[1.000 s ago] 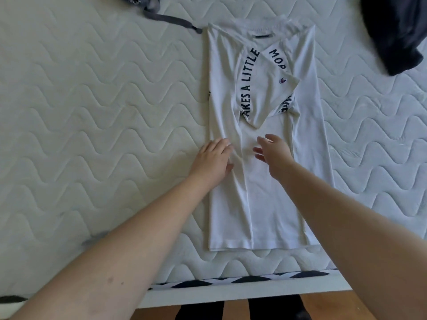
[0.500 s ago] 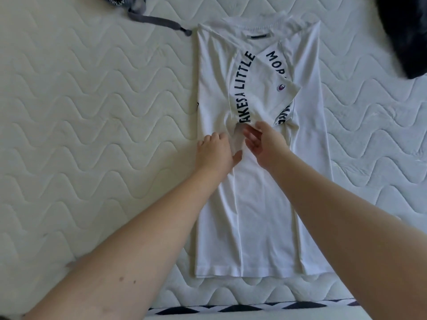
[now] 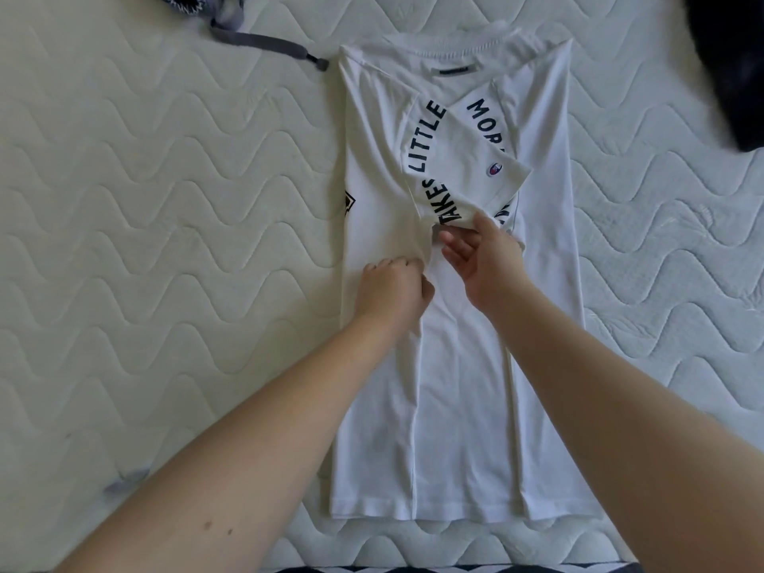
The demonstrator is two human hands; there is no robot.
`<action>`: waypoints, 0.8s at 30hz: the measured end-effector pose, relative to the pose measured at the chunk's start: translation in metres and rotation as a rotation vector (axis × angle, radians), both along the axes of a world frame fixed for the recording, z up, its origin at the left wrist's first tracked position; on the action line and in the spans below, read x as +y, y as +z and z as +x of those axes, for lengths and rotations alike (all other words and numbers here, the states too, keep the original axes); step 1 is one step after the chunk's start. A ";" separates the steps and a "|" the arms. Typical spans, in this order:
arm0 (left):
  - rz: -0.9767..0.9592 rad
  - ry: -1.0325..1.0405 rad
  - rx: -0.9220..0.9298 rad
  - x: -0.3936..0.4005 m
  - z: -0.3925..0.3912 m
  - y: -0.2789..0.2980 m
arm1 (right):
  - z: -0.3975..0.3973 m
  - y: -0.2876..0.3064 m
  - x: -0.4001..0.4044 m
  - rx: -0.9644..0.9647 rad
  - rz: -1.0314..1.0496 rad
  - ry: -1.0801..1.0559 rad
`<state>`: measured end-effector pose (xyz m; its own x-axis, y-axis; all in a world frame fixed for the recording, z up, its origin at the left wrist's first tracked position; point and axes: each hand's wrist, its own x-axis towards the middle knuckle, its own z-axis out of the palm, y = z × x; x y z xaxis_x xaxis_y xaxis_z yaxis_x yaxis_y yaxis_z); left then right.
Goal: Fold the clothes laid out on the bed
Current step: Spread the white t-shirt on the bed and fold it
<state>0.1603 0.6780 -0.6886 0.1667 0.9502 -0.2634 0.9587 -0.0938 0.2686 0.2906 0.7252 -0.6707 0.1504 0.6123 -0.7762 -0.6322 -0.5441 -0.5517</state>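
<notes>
White cotton T-shirt [image 3: 454, 386] lies lengthwise on the cream quilted mattress [image 3: 165, 241], collar at the far end, hem near the bed's front edge, both long sides folded inward into a narrow strip. Readable print, black block capitals on a curve: "LITTLE" and "TAKES" (first letter partly hidden) on the left folded-in sleeve panel, "MOR" cut off by the fold on the right. Small red-and-blue Champion-style logo patch [image 3: 493, 170] on the sleeve cuff. Dark woven neck label [image 3: 458, 70] below the collar, text too small to read. Fragment of black print [image 3: 346, 203] at the shirt's left edge, unreadable. Left hand [image 3: 395, 287] knuckles up, fingers curled and pinching a ridge of fabric at the shirt's mid-left. Right hand [image 3: 481, 260] just beside it, palm turned toward the left, fingers relaxed and fairly straight, thumb tip touching the lower corner of the printed sleeve; not gripping anything. Both forearms reach in from the near edge. Grey fabric strap [image 3: 264, 45] lies top left, dark garment [image 3: 731, 68] top right, both apart from the shirt.
</notes>
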 end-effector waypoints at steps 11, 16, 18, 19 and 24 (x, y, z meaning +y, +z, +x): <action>0.084 -0.119 0.105 -0.037 -0.038 -0.027 | -0.002 0.002 -0.034 -0.740 0.089 0.264; 0.105 -0.102 0.136 -0.050 -0.049 -0.040 | -0.015 -0.010 -0.086 -0.811 -0.024 0.660; 0.125 -0.092 0.168 -0.057 -0.054 -0.043 | -0.023 -0.014 -0.103 -0.832 -0.018 0.802; 0.134 -0.087 0.171 -0.062 -0.055 -0.045 | -0.027 -0.015 -0.109 -0.844 -0.023 0.849; 0.124 -0.067 0.150 -0.095 -0.059 -0.044 | -0.037 -0.013 -0.134 -0.877 -0.135 1.162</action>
